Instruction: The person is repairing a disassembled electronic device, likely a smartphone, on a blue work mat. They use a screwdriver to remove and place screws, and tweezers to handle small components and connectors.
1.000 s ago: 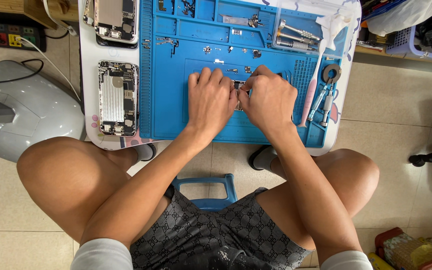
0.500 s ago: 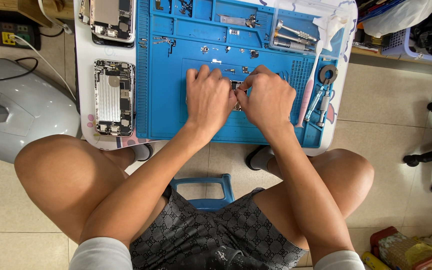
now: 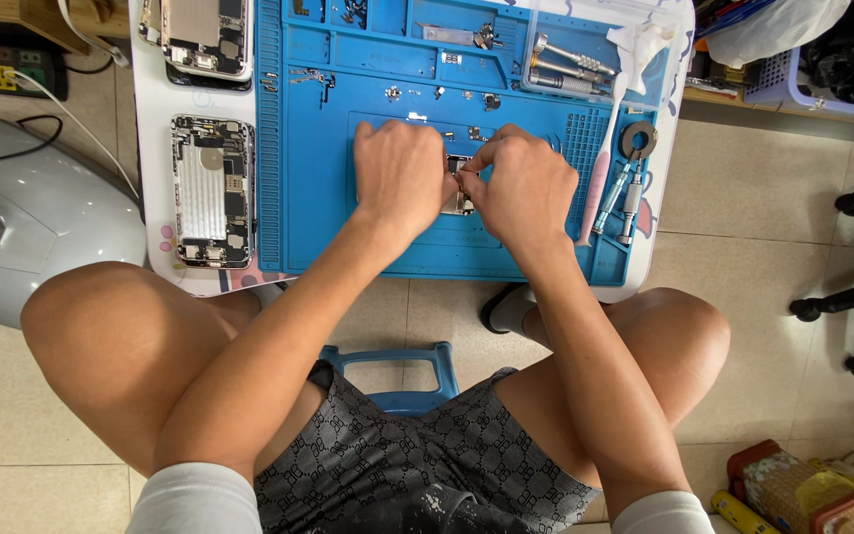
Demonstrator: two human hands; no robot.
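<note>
Both hands pinching a tiny part at mid-mat

We are holding a small silvery metal phone component [image 3: 460,188] on the blue silicone repair mat [image 3: 318,218], our left hand [image 3: 399,173] curling round one side, our right hand [image 3: 524,183] pinching it with thumb and forefinger together. We are judging the risk as a slip: loose tiny screws [image 3: 392,93] are lying just above and could scatter. The pink-handled brush [image 3: 595,193] is crowding the right; an opened phone chassis [image 3: 212,193] is sitting well left, leaving free mat below
</note>
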